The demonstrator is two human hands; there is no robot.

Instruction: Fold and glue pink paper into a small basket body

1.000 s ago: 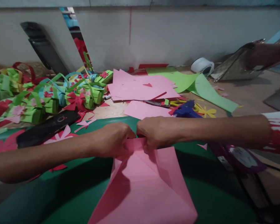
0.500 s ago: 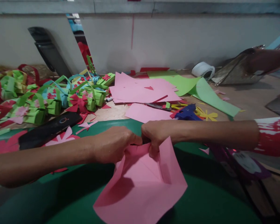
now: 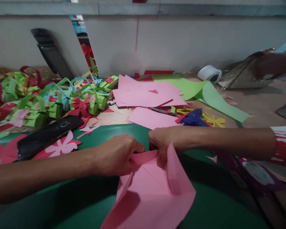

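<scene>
Both hands grip the far end of a partly folded sheet of pink paper (image 3: 154, 194). My left hand (image 3: 116, 154) is closed on its left far corner, thumb and fingers pinching the edge. My right hand (image 3: 165, 141) is closed on the right far corner, with the thumb inside the fold. The paper's sides stand up like walls, and crease lines run across its middle. Its near end spreads out flat toward me. Underneath lies a green rounded surface (image 3: 85, 197).
Small green paper baskets (image 3: 41, 111) crowd the left, by a black phone (image 3: 50, 136) and paper flowers (image 3: 62, 144). Pink sheets (image 3: 143, 92), a blue tool (image 3: 193, 117), green paper (image 3: 224, 101), a white tape roll (image 3: 209, 74) and a bag (image 3: 248, 71) lie beyond.
My hands have moved slightly apart along the paper's far edge, which now stretches straighter between them. The paper sits a little lower and further right in view.
</scene>
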